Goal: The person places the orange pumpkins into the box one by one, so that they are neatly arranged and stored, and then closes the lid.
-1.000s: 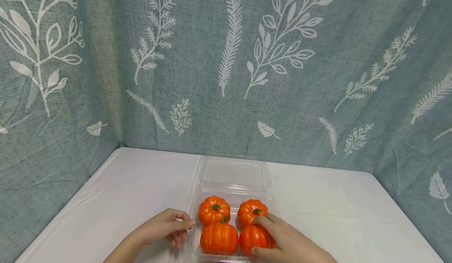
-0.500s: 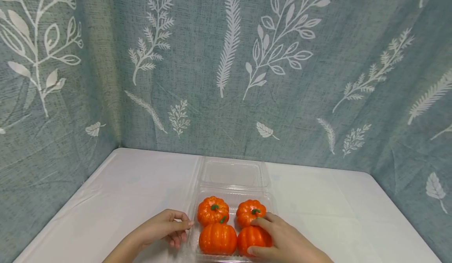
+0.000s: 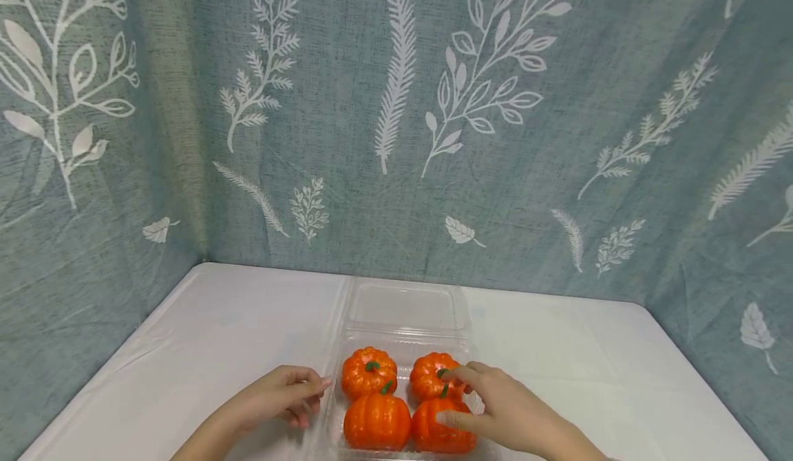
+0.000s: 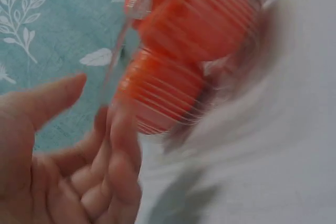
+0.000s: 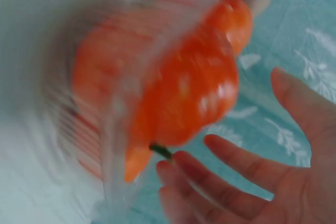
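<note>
A clear plastic clamshell container (image 3: 403, 371) holds several small orange pumpkins with green stems, set in two rows. My right hand (image 3: 504, 406) hovers over the right side, fingers and thumb spread, nearest the front right pumpkin (image 3: 436, 435) and the back right pumpkin (image 3: 427, 378). In the right wrist view a fingertip is close to a green stem (image 5: 161, 150); contact is unclear. My left hand (image 3: 288, 395) is beside the container's left rim, near the back left pumpkin (image 3: 369, 373) and front left pumpkin (image 3: 376, 423). Its thumb stands apart from its fingers in the left wrist view.
The container's clear lid (image 3: 405, 306) lies folded back, flat on the white table (image 3: 557, 358). A blue-green curtain (image 3: 347, 103) with white leaf prints hangs along the table's back and sides.
My right hand has let go of the front right pumpkin, lifting slightly and moving right; that pumpkin's stem now shows. My left hand has shifted slightly away from the rim.
</note>
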Action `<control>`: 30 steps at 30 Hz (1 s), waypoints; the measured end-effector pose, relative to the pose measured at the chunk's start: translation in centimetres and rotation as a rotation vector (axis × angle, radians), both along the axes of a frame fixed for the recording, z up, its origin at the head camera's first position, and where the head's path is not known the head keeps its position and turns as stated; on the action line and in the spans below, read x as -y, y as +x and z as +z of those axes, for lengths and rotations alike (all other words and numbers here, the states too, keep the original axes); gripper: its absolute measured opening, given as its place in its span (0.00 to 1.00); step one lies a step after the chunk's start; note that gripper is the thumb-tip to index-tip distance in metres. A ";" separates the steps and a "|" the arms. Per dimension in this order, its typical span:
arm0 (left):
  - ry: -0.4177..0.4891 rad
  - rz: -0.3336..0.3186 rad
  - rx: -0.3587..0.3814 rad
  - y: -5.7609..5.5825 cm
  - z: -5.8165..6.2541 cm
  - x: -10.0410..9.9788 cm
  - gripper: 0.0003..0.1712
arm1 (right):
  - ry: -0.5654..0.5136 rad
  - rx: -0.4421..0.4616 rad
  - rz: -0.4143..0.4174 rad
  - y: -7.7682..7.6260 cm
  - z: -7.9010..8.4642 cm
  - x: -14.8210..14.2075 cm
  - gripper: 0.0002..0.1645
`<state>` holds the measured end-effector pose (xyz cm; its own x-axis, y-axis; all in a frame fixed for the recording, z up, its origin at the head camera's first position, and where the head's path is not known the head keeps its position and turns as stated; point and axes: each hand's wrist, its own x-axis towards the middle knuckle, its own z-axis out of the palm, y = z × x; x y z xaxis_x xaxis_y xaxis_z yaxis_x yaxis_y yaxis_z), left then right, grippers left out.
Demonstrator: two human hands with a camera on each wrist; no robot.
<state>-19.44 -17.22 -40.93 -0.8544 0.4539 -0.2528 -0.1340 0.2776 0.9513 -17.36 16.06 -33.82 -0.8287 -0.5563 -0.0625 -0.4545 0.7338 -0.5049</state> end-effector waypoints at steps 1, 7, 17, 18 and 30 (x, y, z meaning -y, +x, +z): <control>-0.015 0.025 -0.005 -0.1 0.1 0.1 0.22 | -0.045 0.000 0.005 -0.3 0.1 -0.2 0.33; -0.031 0.186 -0.075 -1.9 0.1 0.8 0.25 | -0.230 0.008 -0.104 -3.4 0.0 -2.0 0.24; 0.019 0.451 -0.087 -7.1 1.2 -1.0 0.25 | -0.331 0.067 -0.368 -9.9 -1.8 -4.8 0.26; 0.016 0.441 -0.083 -7.5 1.3 -1.2 0.26 | -0.342 0.091 -0.380 -10.4 -2.0 -4.9 0.26; -0.005 0.396 -0.027 -9.4 1.1 -2.2 0.28 | -0.412 0.259 -0.412 -12.3 -3.6 -4.1 0.30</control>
<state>-28.84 -14.99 -39.84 -0.9695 0.0871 -0.2292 -0.2064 0.2145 0.9547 -29.66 20.13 -37.42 -0.9665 -0.2162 -0.1381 -0.0019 0.5442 -0.8389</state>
